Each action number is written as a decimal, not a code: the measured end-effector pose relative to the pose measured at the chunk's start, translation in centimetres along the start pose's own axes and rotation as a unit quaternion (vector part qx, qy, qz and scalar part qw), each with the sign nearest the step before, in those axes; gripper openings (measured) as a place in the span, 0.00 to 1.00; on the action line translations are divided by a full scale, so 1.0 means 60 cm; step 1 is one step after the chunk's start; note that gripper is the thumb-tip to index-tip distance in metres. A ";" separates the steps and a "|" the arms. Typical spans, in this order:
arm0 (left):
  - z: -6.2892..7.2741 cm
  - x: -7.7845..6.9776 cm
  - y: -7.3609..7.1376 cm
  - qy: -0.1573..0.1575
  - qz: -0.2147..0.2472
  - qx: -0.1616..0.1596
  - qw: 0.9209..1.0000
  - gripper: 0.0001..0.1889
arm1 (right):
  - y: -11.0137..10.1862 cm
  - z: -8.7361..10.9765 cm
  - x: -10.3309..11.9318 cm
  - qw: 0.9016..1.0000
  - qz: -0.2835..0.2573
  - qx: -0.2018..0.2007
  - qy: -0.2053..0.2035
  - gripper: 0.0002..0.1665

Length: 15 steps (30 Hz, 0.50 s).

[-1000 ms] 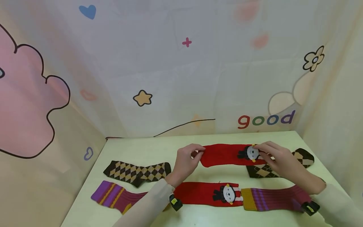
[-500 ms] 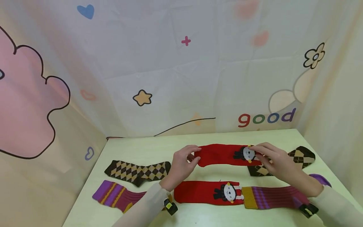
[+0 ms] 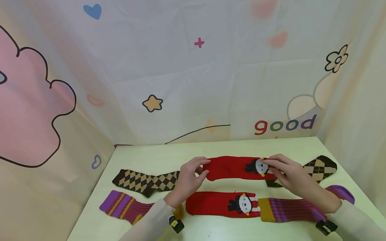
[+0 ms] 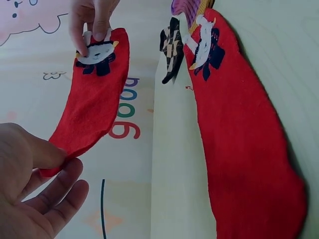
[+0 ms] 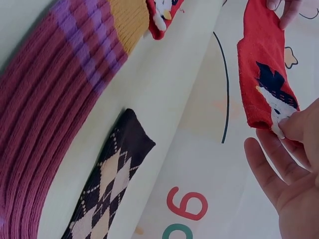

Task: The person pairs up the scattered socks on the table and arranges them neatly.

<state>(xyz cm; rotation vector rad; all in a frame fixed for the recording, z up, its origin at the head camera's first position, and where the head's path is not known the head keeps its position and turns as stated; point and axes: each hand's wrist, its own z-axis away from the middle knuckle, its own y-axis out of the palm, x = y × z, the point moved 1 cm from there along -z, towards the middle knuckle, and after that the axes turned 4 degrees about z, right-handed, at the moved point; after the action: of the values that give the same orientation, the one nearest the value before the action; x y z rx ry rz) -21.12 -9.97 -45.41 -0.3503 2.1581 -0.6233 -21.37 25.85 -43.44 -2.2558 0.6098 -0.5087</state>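
A red sock with a white animal face and black hat is stretched between both hands above the table. My left hand pinches its toe end between thumb and fingers, as the left wrist view also shows. At the cuff, beside the face, my right hand pinches the other end; in the right wrist view the thumb presses on the face. A matching red sock lies flat on the table below the held one.
Two argyle socks lie on the table, one at left and one at right, partly behind the right hand. Striped purple socks lie nearer, left and right. A printed curtain stands behind the table.
Both hands have shifted slightly left and a little lower with the red sock between them. The socks on the table stay where they were.
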 end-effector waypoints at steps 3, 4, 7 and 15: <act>0.007 -0.003 -0.006 -0.003 0.001 0.005 1.000 0.19 | 0.002 0.001 0.005 1.000 -0.009 -0.003 -0.008 0.21; 0.009 -0.003 -0.008 -0.004 0.000 0.006 1.000 0.19 | 0.003 0.000 0.007 1.000 -0.011 -0.004 -0.010 0.26; 0.014 -0.005 -0.015 -0.006 -0.003 0.010 1.000 0.20 | 0.003 -0.003 0.014 1.000 -0.015 -0.001 -0.015 0.29; 0.029 -0.005 -0.033 -0.033 -0.014 0.028 0.999 0.20 | 0.004 -0.010 0.038 0.999 -0.016 0.044 -0.006 0.24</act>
<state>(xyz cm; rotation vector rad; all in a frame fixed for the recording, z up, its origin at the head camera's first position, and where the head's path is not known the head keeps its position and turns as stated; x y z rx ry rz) -19.47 -12.05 -45.02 -0.3660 2.0718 -0.6767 -19.90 24.09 -42.85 -2.1863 0.5363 -0.5270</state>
